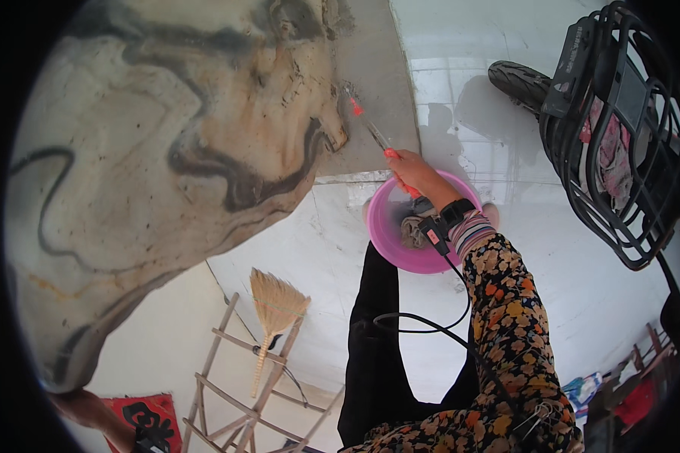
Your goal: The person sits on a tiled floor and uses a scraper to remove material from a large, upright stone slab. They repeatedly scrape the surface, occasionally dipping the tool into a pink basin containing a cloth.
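My right hand (411,172) is closed on the red handle of a long, thin tool (378,136) with a metal shaft. A red piece and a narrow point are at its far end, close to the right edge of a large veined stone slab (130,153). Whether the point touches the slab cannot be told. Under my right wrist stands a pink plastic bucket (377,243) with a wet-looking grey-brown cloth (412,233) in it. My left hand (71,403) is at the slab's lower left edge, its fingers hidden.
A straw broom (277,306) leans on a wooden rack (243,413) at the lower left, near a red paper (173,419) with black writing. A wheeled vehicle's black basket (566,153) and tyre (515,79) are at the right. A black cable (425,330) hangs from my right wrist across my legs.
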The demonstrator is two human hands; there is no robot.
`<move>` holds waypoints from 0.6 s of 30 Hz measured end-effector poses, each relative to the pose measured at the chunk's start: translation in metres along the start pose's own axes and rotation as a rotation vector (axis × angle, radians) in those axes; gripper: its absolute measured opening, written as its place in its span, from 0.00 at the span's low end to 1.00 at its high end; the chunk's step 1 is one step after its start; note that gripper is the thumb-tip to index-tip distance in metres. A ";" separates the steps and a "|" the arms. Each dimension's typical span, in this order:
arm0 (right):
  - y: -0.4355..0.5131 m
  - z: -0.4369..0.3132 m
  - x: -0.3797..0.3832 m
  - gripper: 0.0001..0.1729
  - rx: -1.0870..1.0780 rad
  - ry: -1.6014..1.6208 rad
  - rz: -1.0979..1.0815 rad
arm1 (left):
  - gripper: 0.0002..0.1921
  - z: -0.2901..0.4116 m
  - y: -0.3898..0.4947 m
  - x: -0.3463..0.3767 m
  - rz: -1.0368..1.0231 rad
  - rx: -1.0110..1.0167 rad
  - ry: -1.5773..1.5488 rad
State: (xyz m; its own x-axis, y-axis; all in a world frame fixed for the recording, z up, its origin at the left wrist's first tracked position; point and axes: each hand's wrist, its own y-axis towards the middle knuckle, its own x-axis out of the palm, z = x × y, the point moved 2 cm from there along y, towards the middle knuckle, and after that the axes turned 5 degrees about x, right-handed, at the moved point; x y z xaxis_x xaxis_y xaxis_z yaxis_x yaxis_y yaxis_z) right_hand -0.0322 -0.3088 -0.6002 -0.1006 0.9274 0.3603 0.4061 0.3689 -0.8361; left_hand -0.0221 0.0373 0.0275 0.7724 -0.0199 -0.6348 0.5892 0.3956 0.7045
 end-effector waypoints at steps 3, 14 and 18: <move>-0.025 0.010 -0.015 0.15 0.009 -0.012 -0.012 | 0.26 -0.024 -0.054 -0.001 -0.223 0.130 -0.112; -0.054 0.056 -0.077 0.24 0.086 -0.303 0.039 | 0.26 -0.193 -0.500 0.178 -1.491 -0.726 -0.288; -0.046 0.046 -0.065 0.26 0.054 -0.417 0.131 | 0.40 -0.208 -0.626 0.260 -1.767 -0.542 -0.201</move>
State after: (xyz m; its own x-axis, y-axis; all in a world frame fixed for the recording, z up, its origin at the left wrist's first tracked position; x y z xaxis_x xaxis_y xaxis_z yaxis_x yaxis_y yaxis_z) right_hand -0.0863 -0.3833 -0.6043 -0.4143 0.9081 0.0609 0.3931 0.2389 -0.8879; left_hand -0.2395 -0.0247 -0.6449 -0.5395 -0.7629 -0.3564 0.5413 0.0100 -0.8408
